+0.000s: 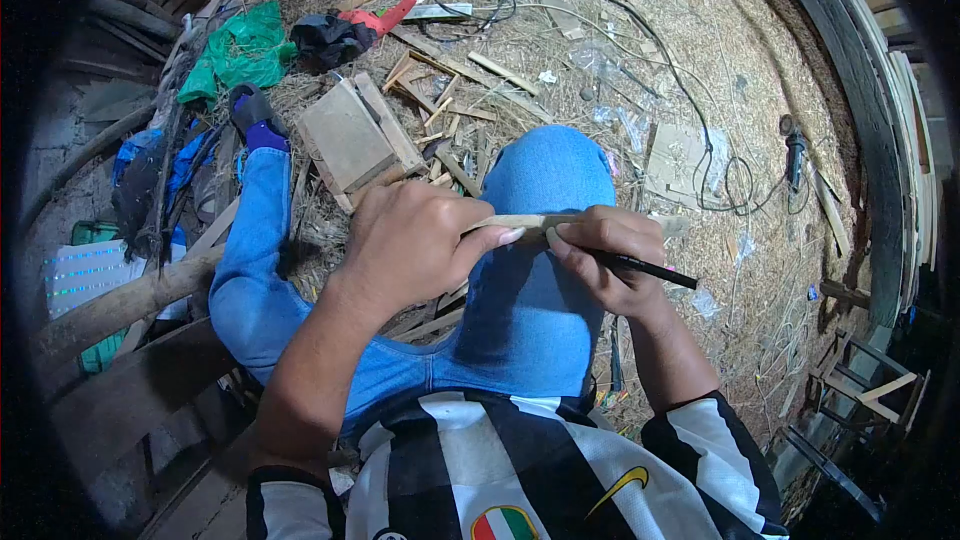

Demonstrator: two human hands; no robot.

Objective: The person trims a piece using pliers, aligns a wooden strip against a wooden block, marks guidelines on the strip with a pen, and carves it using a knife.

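My left hand (415, 235) is closed around one end of a thin, pale wooden strip (535, 222), with the thumb pressed along it. The strip lies across above my raised knee in blue jeans (535, 310). My right hand (610, 250) is closed at the other side of the strip, its thumb and fingers touching it. A slim black stick-shaped tool (650, 268) sticks out of the right hand, pointing right and slightly down. My fingers hide its other end, so whether it is a pen or a handle is unclear.
Wooden blocks (345, 135) and offcuts lie beyond my left hand. A red-handled tool (385, 15) and green plastic bag (240, 50) are farther off. A black corded power tool (794, 153) rests at right, near a wooden beam (850, 50). Shavings cover the floor.
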